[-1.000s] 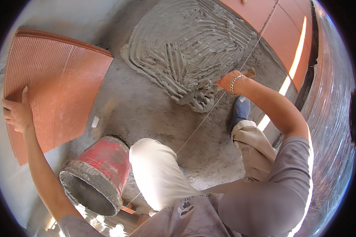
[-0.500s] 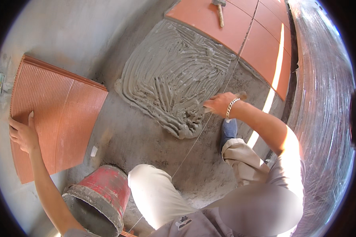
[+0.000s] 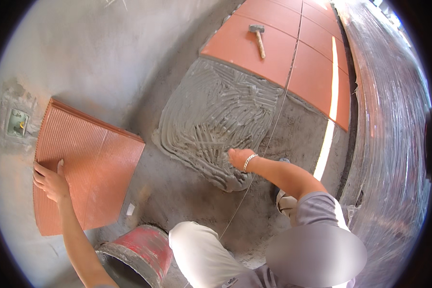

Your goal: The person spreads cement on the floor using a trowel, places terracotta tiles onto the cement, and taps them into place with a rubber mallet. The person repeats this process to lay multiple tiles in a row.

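Leaning on the wall at the left is a stack of reddish clay tiles (image 3: 96,168), ribbed backs facing out. My left hand (image 3: 52,182) lies on the front tile, fingers spread and fingertips at its left edge, thumb apart. My right hand (image 3: 241,158) is closed over the near part of a bed of wet grey mortar (image 3: 221,105). It grips a trowel (image 3: 209,142), whose blade shows only as a thin pale edge; its handle is hidden in my fist. Curved ridges mark the mortar.
Beyond the mortar are laid reddish tiles (image 3: 317,67) with a mallet (image 3: 258,39) on them. A taut string (image 3: 269,139) crosses the floor. A red mortar-crusted bucket (image 3: 146,249) stands by my knee. Plastic-wrapped material (image 3: 389,134) lines the right; an electrical box (image 3: 18,123) sits in the wall.
My right hand has moved left and nearer, over the mortar, with the trowel. The view has shifted, showing more of the laid tiles and mallet. My left hand stays on the ribbed tile.
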`<state>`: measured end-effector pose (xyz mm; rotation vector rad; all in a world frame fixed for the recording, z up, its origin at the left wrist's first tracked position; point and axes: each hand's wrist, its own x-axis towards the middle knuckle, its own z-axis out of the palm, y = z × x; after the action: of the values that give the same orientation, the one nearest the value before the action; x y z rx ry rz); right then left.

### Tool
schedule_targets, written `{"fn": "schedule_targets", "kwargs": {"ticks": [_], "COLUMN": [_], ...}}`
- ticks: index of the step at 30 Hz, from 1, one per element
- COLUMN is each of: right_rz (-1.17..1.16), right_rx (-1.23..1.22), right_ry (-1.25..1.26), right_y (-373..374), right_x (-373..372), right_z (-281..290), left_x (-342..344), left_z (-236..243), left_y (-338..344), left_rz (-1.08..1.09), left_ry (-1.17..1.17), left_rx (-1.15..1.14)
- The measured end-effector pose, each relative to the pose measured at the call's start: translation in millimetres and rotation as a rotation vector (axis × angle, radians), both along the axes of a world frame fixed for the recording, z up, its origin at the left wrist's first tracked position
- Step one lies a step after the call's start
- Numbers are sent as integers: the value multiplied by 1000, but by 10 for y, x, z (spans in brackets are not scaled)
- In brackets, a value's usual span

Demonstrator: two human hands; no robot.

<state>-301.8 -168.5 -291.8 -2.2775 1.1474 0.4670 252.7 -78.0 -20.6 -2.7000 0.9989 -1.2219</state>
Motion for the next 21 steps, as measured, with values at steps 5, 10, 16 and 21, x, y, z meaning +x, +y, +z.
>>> {"fn": "schedule_targets", "kwargs": {"ticks": [5, 10, 16, 21], "right_rz": [38, 257, 49, -401], "right_rx": [111, -16, -65, -166], "right_ry": [239, 376, 162, 68], "right_y": [-16, -61, -265, 9], "right_x": [137, 148, -387, -1657], "right_z": [202, 635, 1347, 1797], "left_x": [-96, -159, -293, -246], "left_z": [50, 96, 224, 301], "left_y": [-4, 21, 39, 119], "left_rz": [7, 20, -23, -23], "left_ry": [53, 96, 204, 240], "left_rx": [-24, -4, 2, 142]}}
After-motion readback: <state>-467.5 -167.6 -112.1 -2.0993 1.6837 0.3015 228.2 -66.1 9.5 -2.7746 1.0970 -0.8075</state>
